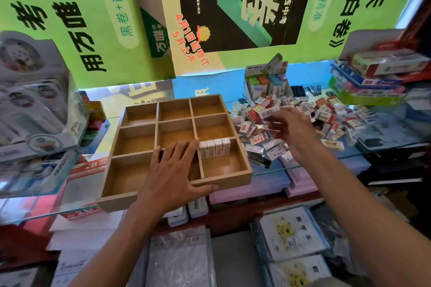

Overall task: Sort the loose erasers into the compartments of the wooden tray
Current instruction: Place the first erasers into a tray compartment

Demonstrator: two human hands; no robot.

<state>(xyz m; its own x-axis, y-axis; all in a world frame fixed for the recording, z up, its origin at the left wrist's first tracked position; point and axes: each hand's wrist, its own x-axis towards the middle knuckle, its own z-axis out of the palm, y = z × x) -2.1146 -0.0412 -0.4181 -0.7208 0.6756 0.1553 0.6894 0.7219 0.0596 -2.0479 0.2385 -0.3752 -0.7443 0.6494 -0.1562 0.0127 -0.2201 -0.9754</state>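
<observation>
Nearest you, under the glass tabletop (275, 171), lie exercise books (291, 233) with a yellow cartoon on their covers. Your left hand (172, 175) lies flat on the wooden tray (130, 202), fingers straight and spread over the near middle compartment, thumb stretched along the tray's front wall. The tray has nine compartments in three rows. In the near right compartment four erasers (215, 148) stand upright in a row against its far wall, touching one another; the other compartments you can see into hold nothing.

To the right of the tray your right hand (296, 130) reaches over the pile of loose erasers (326, 112), fingers loosely spread. It is blurred, and you cannot tell whether it holds anything. Beyond the pile stands a display box (265, 81) of coloured items, and green posters (70, 14) hang behind it.
</observation>
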